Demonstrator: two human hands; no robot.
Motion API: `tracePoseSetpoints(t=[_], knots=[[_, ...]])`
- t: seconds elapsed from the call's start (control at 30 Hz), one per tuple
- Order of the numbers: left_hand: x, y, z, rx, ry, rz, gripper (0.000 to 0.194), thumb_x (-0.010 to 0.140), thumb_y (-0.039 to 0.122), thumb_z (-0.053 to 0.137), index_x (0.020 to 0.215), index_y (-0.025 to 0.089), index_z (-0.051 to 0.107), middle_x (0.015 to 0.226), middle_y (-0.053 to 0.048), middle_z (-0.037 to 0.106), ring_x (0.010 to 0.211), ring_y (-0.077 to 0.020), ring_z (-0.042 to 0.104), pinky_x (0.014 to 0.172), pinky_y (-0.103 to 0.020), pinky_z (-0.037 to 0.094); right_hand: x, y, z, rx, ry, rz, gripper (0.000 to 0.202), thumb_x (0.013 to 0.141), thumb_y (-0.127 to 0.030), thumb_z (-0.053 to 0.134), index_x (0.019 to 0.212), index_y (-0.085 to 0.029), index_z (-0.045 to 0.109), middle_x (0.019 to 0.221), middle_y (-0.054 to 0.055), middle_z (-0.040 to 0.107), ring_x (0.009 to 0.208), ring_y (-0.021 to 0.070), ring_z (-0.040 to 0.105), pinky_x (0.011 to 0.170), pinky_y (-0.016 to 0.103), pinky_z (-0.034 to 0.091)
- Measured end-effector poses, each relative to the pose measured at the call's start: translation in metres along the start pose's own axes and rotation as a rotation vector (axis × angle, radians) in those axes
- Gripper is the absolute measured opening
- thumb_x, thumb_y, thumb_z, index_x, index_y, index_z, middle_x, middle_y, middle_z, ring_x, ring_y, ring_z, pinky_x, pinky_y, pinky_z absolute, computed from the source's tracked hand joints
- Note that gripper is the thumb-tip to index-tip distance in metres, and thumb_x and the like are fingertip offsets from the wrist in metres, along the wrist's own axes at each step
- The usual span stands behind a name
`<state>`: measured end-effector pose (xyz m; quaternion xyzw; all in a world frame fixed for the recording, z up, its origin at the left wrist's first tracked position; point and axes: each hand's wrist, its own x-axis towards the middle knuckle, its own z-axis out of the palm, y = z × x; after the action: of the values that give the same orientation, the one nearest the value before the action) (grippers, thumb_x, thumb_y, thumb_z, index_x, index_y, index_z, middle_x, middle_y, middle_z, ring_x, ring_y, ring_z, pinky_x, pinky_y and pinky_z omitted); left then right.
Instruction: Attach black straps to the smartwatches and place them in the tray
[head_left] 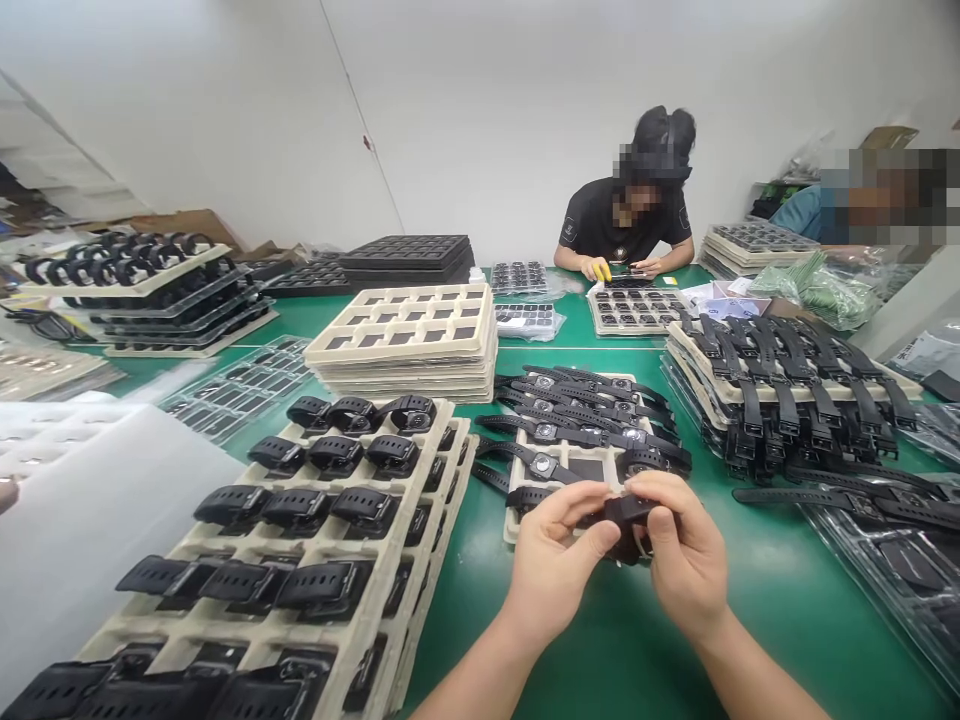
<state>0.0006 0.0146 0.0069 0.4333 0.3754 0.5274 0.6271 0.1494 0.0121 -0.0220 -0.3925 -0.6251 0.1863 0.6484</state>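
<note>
Between my two hands is a black smartwatch point(628, 512), its strap bent round. My left hand point(559, 545) grips it from the left with thumb and fingers, while my right hand point(684, 550) pinches its right side. Fingers cover part of the watch. Just behind the hands lies a cream tray point(516, 525) with several black watches point(546, 464) across it, straps spread flat. To the left, a stack of cream trays point(420, 480) carries rows of watches with closed straps point(313, 590).
Stacked cream trays point(405, 352) stand at mid-table. On the right, another stack point(690, 385) bears watches with hanging straps. Clear plastic trays point(892, 590) lie at the right edge. White foam sheeting point(90, 520) is at left. A co-worker point(626, 225) sits across the green table point(480, 620).
</note>
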Motion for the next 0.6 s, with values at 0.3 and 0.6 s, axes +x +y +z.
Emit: tracePoseSetpoints(t=[0.3,0.6], knots=[[0.005,-0.005,-0.01,0.195,0.116,0.049,0.03,0.07,0.041,0.087,0.093,0.021,0.084,0.101,-0.009,0.082,0.097,-0.0295,0.076,0.09,-0.036,0.064,0.014,-0.011,0.007,0.018,-0.043,-0.073,0.018,0.102,-0.024,0.057,0.106,-0.028,0.074,0.099,0.007,0.077,0.093,0.0238,0.073,0.081,0.038,0.06],[0.011,-0.017,-0.028,0.33,0.231,0.016,0.05,0.066,0.06,0.085,0.097,0.022,0.084,0.107,-0.007,0.081,0.103,-0.0298,0.076,0.088,-0.027,0.064,0.025,-0.018,0.006,0.106,-0.091,-0.102,0.018,0.1,-0.024,0.058,0.104,-0.024,0.076,0.098,0.009,0.076,0.09,0.0214,0.072,0.082,0.034,0.059]])
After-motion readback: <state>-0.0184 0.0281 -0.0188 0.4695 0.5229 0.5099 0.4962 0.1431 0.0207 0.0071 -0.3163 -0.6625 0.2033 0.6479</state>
